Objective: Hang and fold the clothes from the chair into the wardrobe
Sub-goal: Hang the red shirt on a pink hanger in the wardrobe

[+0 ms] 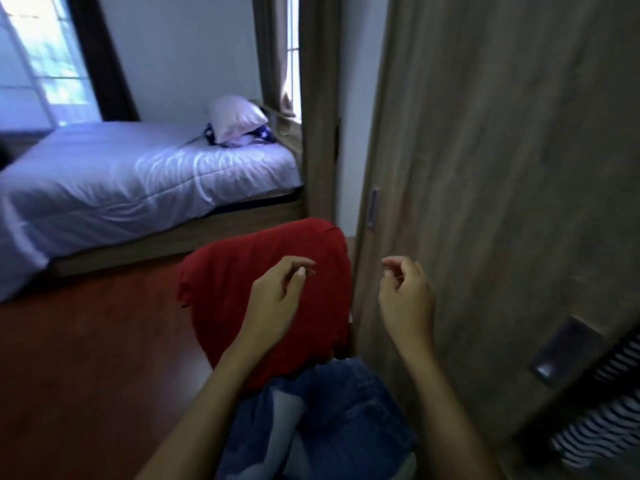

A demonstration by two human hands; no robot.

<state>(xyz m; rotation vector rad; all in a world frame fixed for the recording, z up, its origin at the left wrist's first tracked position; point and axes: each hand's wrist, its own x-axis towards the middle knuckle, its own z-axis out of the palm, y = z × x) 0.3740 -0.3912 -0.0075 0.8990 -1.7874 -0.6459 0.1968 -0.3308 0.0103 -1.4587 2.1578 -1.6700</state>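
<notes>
Red garment (266, 299), draped over the chair-back above blue jeans (322, 410) beside the wardrobe door (502, 168), is approached by empty, loosely curled left hand (277, 292) and right hand (407, 296); pick-up is judged next.

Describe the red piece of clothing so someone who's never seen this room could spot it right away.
Start at the tall wooden wardrobe door on the right. Just left of its lower edge, a red garment is draped over a rounded shape. It is plain bright red, unlike the blue denim bunched directly below it.
</notes>
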